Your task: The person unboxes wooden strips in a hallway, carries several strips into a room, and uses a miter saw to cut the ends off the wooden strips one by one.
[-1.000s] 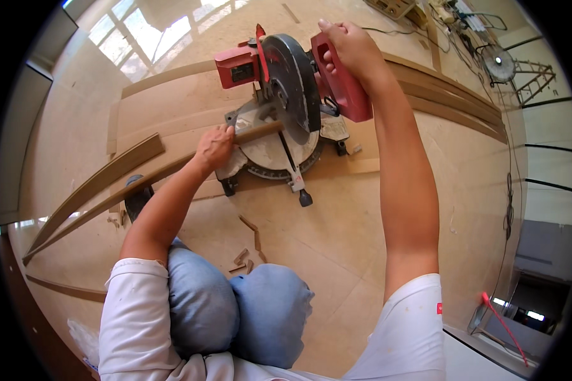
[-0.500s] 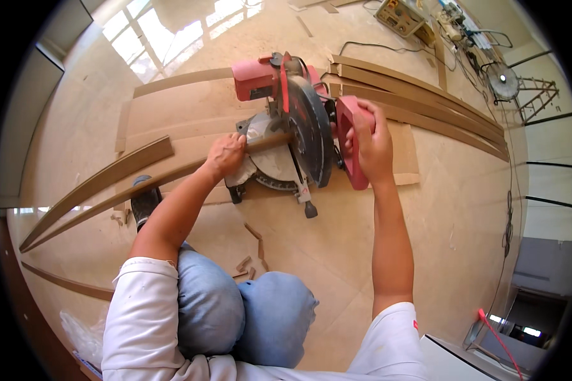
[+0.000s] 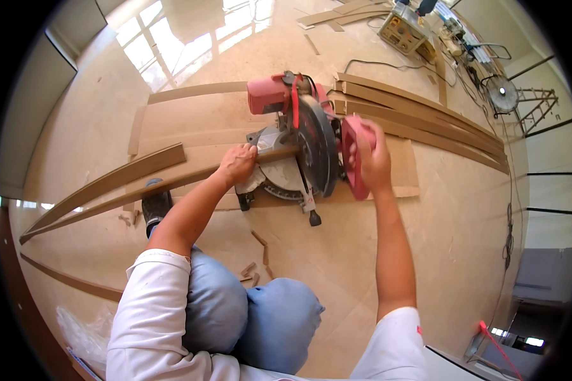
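Observation:
A red and black miter saw [image 3: 270, 95] stands on cardboard sheets [image 3: 171, 117], its dark blade guard [image 3: 318, 146] lowered over a long brown strip [image 3: 188, 179] that lies across the saw's base. My left hand [image 3: 238, 163] grips that strip at the left of the blade, fingers curled over it near the fence. My right hand [image 3: 373, 155] is wrapped round the red saw handle [image 3: 353, 171] to the right of the guard. Where the blade meets the strip is hidden by the guard. A second strip [image 3: 127, 166] lies alongside on the left.
More long strips [image 3: 426, 120] lie at the right. Small offcuts [image 3: 260, 247] are on the floor before my knees [image 3: 279, 324]. A boxy machine [image 3: 403, 32], cables, tools and a round fan [image 3: 502, 89] stand along the far right. A plastic bag [image 3: 82, 336] lies lower left.
My right hand has pulled the saw head down from its raised position onto the strip. My left hand stays on the strip. The whole view has also shifted somewhat.

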Available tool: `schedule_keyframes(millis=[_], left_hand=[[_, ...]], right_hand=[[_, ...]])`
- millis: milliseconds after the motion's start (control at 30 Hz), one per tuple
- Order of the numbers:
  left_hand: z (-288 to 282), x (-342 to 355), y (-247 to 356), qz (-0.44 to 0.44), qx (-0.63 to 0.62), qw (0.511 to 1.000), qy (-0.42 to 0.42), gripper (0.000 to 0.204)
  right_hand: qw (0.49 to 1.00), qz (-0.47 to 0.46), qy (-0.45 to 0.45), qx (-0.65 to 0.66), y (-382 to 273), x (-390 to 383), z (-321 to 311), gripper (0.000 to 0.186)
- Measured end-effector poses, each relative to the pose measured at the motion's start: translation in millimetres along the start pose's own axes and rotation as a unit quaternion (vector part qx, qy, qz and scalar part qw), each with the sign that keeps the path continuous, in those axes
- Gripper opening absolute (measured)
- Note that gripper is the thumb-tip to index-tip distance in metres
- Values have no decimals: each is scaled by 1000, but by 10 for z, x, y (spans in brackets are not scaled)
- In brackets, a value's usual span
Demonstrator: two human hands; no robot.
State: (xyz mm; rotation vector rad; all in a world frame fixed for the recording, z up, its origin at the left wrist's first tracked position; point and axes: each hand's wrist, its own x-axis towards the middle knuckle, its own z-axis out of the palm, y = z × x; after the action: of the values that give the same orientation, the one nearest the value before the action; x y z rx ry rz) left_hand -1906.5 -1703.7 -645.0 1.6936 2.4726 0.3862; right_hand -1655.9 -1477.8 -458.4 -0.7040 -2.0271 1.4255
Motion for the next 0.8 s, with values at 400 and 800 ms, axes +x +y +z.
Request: schedule_keyframes(millis=[400, 800], left_hand=[[-668, -387, -228, -136, -1, 982, -128, 48], [-1633, -2660, -1266, -199, -184, 904, -330, 53]], right_hand=[[975, 91, -200, -28, -688, 1973, 261, 38], [984, 99, -121, -88, -865, 1750, 309, 46]])
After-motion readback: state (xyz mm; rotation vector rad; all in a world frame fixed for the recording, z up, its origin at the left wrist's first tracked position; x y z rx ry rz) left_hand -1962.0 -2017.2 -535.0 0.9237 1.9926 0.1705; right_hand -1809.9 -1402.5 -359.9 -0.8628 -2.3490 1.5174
